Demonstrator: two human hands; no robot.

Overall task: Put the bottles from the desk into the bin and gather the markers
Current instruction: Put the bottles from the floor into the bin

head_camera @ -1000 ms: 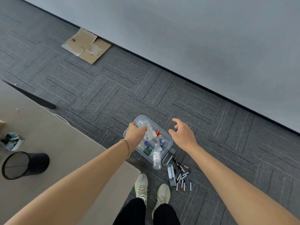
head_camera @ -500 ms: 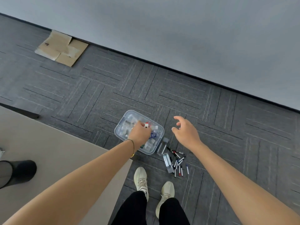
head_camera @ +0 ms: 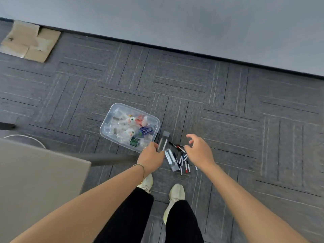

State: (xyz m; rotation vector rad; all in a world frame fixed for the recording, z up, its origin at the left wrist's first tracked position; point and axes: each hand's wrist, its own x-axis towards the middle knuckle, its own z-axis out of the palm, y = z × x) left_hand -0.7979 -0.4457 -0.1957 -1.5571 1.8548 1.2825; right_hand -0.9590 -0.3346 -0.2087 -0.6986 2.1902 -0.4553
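Both bare arms reach forward and down. The left hand (head_camera: pixel 151 157) is loosely curled; the right hand (head_camera: pixel 199 151) hangs with fingers spread.

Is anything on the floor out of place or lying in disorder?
Yes. The markers lie scattered on the carpet beside the clear bin, pointing in different directions. Two clear rectangular containers lie among them, outside the bin. A flattened cardboard piece lies by the wall.
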